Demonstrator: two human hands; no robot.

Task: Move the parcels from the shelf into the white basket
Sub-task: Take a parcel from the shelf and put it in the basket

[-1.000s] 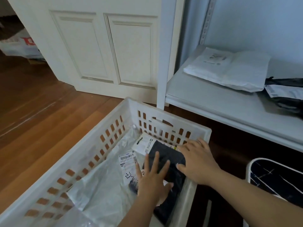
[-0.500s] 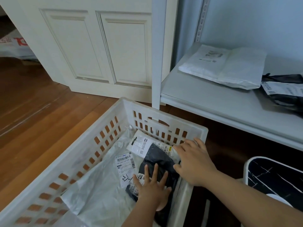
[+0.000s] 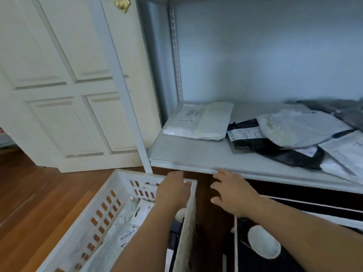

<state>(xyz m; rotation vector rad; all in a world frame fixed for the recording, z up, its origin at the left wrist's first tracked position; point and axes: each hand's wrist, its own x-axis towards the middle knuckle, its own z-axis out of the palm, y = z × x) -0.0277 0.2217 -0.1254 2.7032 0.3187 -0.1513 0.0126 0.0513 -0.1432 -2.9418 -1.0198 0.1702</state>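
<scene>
The white basket (image 3: 102, 195) stands on the floor at lower left with white and black parcels (image 3: 125, 230) lying in it. My left hand (image 3: 173, 191) hovers over its far right corner, fingers apart and empty. My right hand (image 3: 228, 191) is open just below the front edge of the shelf (image 3: 188, 154). On the shelf lie a white parcel (image 3: 200, 120), a black parcel with a label (image 3: 245, 134), a grey parcel (image 3: 298, 126) and more parcels at the right edge.
A white panelled door (image 3: 78, 91) stands left of the shelf post (image 3: 141, 146). Wooden floor (image 3: 35, 193) runs along the left. A black-and-white wire-framed item (image 3: 263, 246) sits below the shelf at lower right.
Both hands have lifted off the black parcel in the basket and moved up toward the shelf edge. The view has tilted upward, showing more of the shelf.
</scene>
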